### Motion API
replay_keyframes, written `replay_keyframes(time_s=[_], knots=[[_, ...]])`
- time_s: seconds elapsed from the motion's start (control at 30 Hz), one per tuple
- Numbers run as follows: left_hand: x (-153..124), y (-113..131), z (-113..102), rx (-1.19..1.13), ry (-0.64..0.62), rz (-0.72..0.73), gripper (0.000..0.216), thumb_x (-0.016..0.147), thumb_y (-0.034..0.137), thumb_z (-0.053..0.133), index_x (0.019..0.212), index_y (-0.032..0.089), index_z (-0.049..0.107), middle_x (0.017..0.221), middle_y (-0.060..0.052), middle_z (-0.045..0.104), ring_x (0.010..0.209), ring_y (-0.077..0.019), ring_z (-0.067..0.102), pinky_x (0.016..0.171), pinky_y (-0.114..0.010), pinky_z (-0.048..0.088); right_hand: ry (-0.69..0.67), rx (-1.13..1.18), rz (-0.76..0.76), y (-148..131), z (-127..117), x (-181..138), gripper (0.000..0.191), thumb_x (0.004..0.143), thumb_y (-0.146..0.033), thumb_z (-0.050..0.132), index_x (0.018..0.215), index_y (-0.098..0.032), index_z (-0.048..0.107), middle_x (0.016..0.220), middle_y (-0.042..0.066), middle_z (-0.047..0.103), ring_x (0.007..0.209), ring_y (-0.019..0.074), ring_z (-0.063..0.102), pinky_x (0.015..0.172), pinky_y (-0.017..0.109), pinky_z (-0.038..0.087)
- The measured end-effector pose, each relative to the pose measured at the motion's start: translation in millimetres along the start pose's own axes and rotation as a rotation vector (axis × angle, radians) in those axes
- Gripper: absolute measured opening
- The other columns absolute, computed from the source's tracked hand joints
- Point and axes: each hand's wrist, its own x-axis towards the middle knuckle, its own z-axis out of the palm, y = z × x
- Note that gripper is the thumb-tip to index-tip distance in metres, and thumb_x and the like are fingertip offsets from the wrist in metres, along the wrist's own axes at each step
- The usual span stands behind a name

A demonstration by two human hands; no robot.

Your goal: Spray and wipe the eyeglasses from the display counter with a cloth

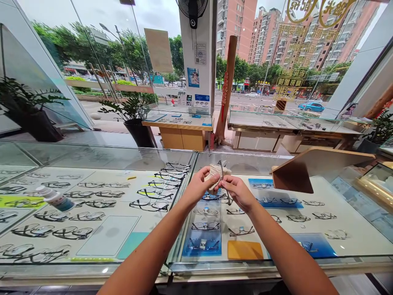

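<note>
Above the glass display counter, my two hands meet at a pair of eyeglasses (221, 167) with dark temples. My left hand (201, 183) is closed around a crumpled cream cloth (225, 169), which is pressed against the glasses. The fingers of my right hand (239, 191) pinch the dark frame from the other side. One temple points up and another part hangs below the fingers. The lenses are mostly hidden by the cloth and fingers.
Rows of eyeglasses (73, 232) lie inside the glass counter (181, 268). A white spray bottle (55, 198) stands on its left part. A brown tilted board, probably a mirror back (291, 176), stands at right. Beyond are another showcase (181, 123), a wooden post (227, 82) and potted plants (136, 129).
</note>
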Motion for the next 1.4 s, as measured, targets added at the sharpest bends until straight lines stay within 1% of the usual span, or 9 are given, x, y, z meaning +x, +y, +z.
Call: replay_keyframes(time_s=[0.17, 0.4, 0.6, 0.7, 0.8, 0.9, 1.0, 1.2, 1.4], knots=[[-5, 2, 6, -0.074, -0.050, 0.007, 0.048, 0.078, 0.052, 0.087, 0.099, 0.018, 0.062, 0.068, 0.004, 0.058, 0.058, -0.0091, 0.048, 0.056, -0.021, 0.037, -0.018, 0.074, 0.027, 3, 2, -1, 0.030, 0.085, -0.049, 0.083, 0.083, -0.020, 0.076, 0.082, 0.005, 0.076, 0.085, 0.0205, 0.068, 0.093, 0.035, 0.048], [-7, 1, 5, -0.162, -0.063, -0.033, 0.047, 0.071, 0.046, 0.094, 0.092, 0.016, 0.065, 0.067, 0.001, 0.063, 0.053, -0.0074, 0.050, 0.052, -0.021, 0.035, 0.012, 0.164, 0.019, 9, 11, -1, 0.028, 0.079, -0.046, 0.088, 0.086, -0.022, 0.078, 0.080, 0.003, 0.074, 0.081, 0.0205, 0.068, 0.092, 0.038, 0.052], [-5, -3, 6, -0.090, 0.011, 0.034, 0.051, 0.075, 0.062, 0.086, 0.076, 0.018, 0.061, 0.051, 0.004, 0.055, 0.039, -0.0066, 0.041, 0.042, -0.022, 0.026, -0.061, 0.074, 0.021, 17, 14, -5, 0.025, 0.085, -0.047, 0.083, 0.089, -0.023, 0.078, 0.084, 0.003, 0.076, 0.092, 0.0228, 0.070, 0.098, 0.039, 0.050], [-4, 0, 2, -0.054, -0.048, 0.025, 0.058, 0.083, 0.072, 0.073, 0.071, 0.017, 0.061, 0.049, 0.001, 0.056, 0.040, -0.0081, 0.042, 0.043, -0.023, 0.025, -0.051, 0.064, 0.016, 15, 13, -4, 0.024, 0.086, -0.046, 0.083, 0.089, -0.022, 0.079, 0.084, 0.003, 0.077, 0.090, 0.0223, 0.070, 0.098, 0.038, 0.050], [-3, 5, -4, -0.080, -0.146, -0.022, 0.055, 0.085, 0.069, 0.074, 0.078, 0.015, 0.067, 0.059, -0.003, 0.063, 0.050, -0.0112, 0.052, 0.049, -0.023, 0.034, -0.007, 0.116, 0.041, 10, 10, -3, 0.027, 0.082, -0.048, 0.086, 0.082, -0.021, 0.079, 0.082, 0.004, 0.076, 0.088, 0.0218, 0.070, 0.099, 0.038, 0.050], [-3, 8, -8, -0.137, -0.121, -0.023, 0.047, 0.076, 0.052, 0.090, 0.099, 0.015, 0.071, 0.078, -0.003, 0.070, 0.066, -0.0127, 0.062, 0.061, -0.023, 0.046, 0.041, 0.179, 0.079, 9, 8, 0, 0.031, 0.077, -0.048, 0.090, 0.081, -0.020, 0.080, 0.084, 0.005, 0.076, 0.090, 0.0207, 0.070, 0.099, 0.036, 0.049], [-3, 4, -5, -0.146, -0.073, 0.010, 0.052, 0.069, 0.042, 0.097, 0.105, 0.016, 0.068, 0.078, 0.000, 0.067, 0.062, -0.0099, 0.059, 0.060, -0.022, 0.047, 0.046, 0.186, 0.080, 13, 9, 1, 0.031, 0.075, -0.048, 0.091, 0.079, -0.019, 0.079, 0.082, 0.005, 0.076, 0.087, 0.0199, 0.069, 0.098, 0.036, 0.049], [0, -8, 3, -0.121, 0.045, 0.014, 0.054, 0.074, 0.059, 0.088, 0.095, 0.017, 0.061, 0.067, 0.003, 0.062, 0.045, -0.0077, 0.051, 0.044, -0.020, 0.039, 0.044, 0.107, 0.058, 16, 15, -1, 0.030, 0.075, -0.046, 0.090, 0.087, -0.021, 0.080, 0.083, 0.002, 0.076, 0.086, 0.0207, 0.068, 0.098, 0.038, 0.048], [4, 3, -16, -0.042, -0.192, 0.010, 0.052, 0.089, 0.064, 0.072, 0.088, 0.014, 0.063, 0.066, -0.004, 0.066, 0.055, -0.0130, 0.059, 0.052, -0.023, 0.044, 0.068, 0.079, 0.077, 11, 7, 1, 0.032, 0.076, -0.050, 0.089, 0.079, -0.019, 0.081, 0.081, 0.004, 0.076, 0.090, 0.0216, 0.067, 0.098, 0.037, 0.047]])
